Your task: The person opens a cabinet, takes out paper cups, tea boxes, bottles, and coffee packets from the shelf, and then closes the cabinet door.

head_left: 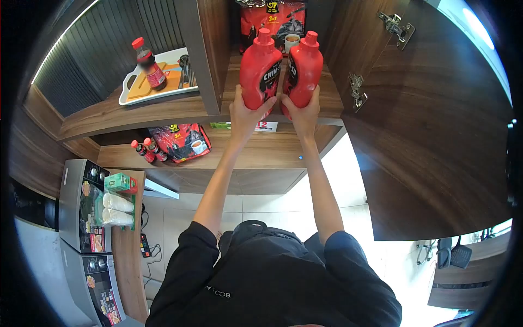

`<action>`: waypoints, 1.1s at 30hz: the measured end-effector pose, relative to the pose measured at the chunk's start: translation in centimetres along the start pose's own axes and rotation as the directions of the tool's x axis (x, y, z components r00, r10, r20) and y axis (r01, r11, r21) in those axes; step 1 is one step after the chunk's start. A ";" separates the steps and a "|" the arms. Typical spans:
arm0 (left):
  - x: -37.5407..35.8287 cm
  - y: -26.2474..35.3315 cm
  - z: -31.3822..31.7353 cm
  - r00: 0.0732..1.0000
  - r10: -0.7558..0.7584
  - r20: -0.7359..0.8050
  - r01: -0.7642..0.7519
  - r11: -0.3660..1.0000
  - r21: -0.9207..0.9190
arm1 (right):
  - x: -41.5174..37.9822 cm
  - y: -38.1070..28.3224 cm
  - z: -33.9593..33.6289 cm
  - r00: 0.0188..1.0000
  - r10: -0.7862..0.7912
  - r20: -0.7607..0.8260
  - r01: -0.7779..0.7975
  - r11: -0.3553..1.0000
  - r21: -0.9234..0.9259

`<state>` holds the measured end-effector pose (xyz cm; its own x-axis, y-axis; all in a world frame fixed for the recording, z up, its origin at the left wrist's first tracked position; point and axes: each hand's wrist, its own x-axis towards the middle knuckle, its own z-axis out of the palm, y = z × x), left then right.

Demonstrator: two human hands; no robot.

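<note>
Two red plastic sauce bottles with red caps and black labels stand side by side, at the front of the upper cabinet compartment. My left hand (248, 115) is closed round the lower part of the left sauce bottle (256, 65). The right sauce bottle (308, 68) is gripped low down by my right hand (303, 113). A narrow gap separates the bottles. Behind them is a red bag of 3in1 coffee (272, 19), partly hidden. Whether the bottle bases rest on the shelf (231, 82) cannot be made out.
The cabinet door (436, 125) hangs open at right. A white tray (126, 98) at left carries an orange board, utensils and a dark sauce bottle (150, 65). Below lie another coffee bag (182, 143) and two small bottles. Microwaves (81, 207) and cups (117, 202) are farther left.
</note>
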<state>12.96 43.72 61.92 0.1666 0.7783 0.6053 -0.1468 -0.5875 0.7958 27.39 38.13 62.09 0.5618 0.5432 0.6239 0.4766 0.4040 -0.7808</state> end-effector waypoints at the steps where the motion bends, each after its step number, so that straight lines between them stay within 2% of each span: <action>1: -0.3 0.1 0.0 0.999 0.032 -0.029 -0.032 0.999 -0.023 | -0.3 -0.5 -0.1 1.000 -0.013 -0.006 0.013 1.000 -0.028; 3: -1.3 0.5 -0.2 0.998 0.021 -0.065 -0.017 0.998 0.063 | -0.9 -1.9 -0.5 0.999 -0.041 -0.017 0.039 0.996 -0.084; 6: -2.1 2.1 0.0 0.986 0.088 -0.142 -0.072 0.991 0.112 | -1.5 -5.2 -0.1 0.998 -0.031 -0.062 0.034 0.998 0.047; 9: -3.9 1.7 0.4 0.976 0.135 -0.168 -0.120 0.988 0.095 | -2.2 -6.6 0.4 0.988 -0.089 -0.124 0.091 0.996 0.011; 12: -6.4 -0.3 0.2 0.975 0.132 -0.179 -0.115 0.988 0.098 | -3.8 -6.3 0.4 0.965 -0.202 -0.166 0.183 0.976 -0.122; 15: -8.7 -0.1 -0.9 0.980 0.092 -0.176 -0.091 0.996 0.012 | -6.2 -6.8 -0.3 0.993 -0.063 -0.096 0.067 0.997 0.037; 18: -11.3 1.4 -2.4 0.993 0.020 -0.118 -0.023 0.999 -0.027 | -9.0 -6.1 -0.7 0.993 -0.086 -0.079 0.090 0.995 0.051; 19: -12.3 1.5 -3.0 0.996 -0.004 -0.092 0.001 1.000 -0.023 | -10.0 -6.0 -0.9 0.998 -0.046 -0.049 0.049 0.997 0.059; 21: -14.3 1.5 -4.1 0.992 0.042 -0.119 -0.025 0.989 0.144 | -12.3 -5.9 -1.3 1.000 0.030 0.008 -0.031 0.997 0.077; 22: -15.3 1.5 -4.8 0.990 0.069 -0.125 -0.039 0.973 0.228 | -13.6 -5.7 -1.4 0.993 0.117 0.026 -0.119 0.987 0.104; 25: -19.1 -1.0 -7.2 0.978 -0.131 -0.164 0.164 0.965 0.206 | -17.6 -4.1 -1.4 0.938 0.336 0.080 -0.345 0.922 0.177; 26: -20.1 -1.0 -7.9 0.952 -0.229 -0.201 0.257 0.958 0.126 | -18.9 -3.2 -1.3 0.913 0.397 0.094 -0.408 0.892 0.196; 28: -22.2 -2.0 -9.8 0.910 -0.335 -0.244 0.381 0.908 0.176 | -21.2 -1.3 -0.1 0.845 0.525 0.104 -0.533 0.810 0.246; 29: -23.2 -2.6 -10.9 0.883 -0.384 -0.268 0.441 0.875 0.200 | -22.2 0.1 0.6 0.831 0.546 0.107 -0.556 0.805 0.208; 32: -25.0 -2.9 -13.2 0.858 -0.331 -0.392 0.425 0.887 0.180 | -24.2 5.0 3.0 0.788 0.600 0.136 -0.615 0.776 0.139; 33: -25.5 -2.4 -14.2 0.840 -0.361 -0.405 0.462 0.867 0.186 | -24.6 6.5 3.9 0.800 0.581 0.150 -0.595 0.800 0.080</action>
<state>-4.75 28.40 44.35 -0.2016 0.9556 0.2147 0.1315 -0.1908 0.9728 14.08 30.27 41.52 0.6251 0.7794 0.0411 -0.0077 0.0588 -0.9982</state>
